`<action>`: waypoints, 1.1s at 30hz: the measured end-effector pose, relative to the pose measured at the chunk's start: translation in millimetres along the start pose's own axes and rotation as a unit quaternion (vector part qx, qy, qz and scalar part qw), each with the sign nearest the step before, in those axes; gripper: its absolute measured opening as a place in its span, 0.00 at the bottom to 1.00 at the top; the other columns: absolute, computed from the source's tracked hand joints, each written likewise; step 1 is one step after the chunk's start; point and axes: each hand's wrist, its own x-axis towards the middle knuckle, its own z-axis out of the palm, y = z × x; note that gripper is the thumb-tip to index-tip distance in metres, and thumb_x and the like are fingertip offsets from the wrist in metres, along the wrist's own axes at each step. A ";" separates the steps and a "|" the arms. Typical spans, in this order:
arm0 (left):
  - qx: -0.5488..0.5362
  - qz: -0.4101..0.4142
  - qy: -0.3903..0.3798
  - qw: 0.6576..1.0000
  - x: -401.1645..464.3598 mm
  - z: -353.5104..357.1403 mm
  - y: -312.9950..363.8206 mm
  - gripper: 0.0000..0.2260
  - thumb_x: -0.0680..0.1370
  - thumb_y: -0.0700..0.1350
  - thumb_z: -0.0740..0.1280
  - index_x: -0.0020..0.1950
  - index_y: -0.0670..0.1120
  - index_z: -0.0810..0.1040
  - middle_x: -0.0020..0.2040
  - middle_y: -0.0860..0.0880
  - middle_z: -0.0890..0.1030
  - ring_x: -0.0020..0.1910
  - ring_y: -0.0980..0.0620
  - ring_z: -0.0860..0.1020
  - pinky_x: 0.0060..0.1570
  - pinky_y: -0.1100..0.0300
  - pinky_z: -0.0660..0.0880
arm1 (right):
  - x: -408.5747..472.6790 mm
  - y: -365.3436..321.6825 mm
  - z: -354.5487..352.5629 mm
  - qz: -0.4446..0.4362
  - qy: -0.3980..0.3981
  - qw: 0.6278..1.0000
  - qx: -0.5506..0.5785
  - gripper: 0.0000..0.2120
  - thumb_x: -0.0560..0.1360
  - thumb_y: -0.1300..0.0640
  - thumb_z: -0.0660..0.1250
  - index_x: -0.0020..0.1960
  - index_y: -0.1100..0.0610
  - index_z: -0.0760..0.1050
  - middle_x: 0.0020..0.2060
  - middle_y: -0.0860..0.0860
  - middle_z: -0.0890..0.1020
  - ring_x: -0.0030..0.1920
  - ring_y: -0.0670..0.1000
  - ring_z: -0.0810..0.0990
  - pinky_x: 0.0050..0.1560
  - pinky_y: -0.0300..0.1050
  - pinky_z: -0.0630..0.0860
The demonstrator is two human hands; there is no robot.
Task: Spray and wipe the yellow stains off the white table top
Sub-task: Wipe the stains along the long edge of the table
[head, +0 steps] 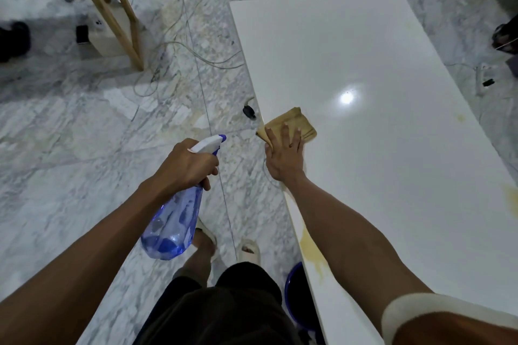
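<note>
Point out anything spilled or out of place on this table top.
Yellow stains mar the white table top: a big smear on the near left edge beside the right forearm, a patch at the right edge, and a faint spot farther along it. The cloth hasn't reached them.

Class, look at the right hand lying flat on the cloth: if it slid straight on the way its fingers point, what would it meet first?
The right hand would push the cloth over bare white table top; the way looks free.
</note>
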 end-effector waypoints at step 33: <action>0.044 0.004 -0.052 0.998 -283.6 160.9 -139.5 0.22 0.75 0.31 0.63 0.69 0.39 0.80 0.40 0.42 0.83 0.25 0.45 0.77 0.29 0.58 0.75 | -411.5 83.5 -7.6 0.041 0.051 0.998 -0.020 0.24 0.82 0.46 0.53 0.77 0.44 0.64 0.77 0.59 0.65 0.76 0.70 0.59 0.71 0.69 0.61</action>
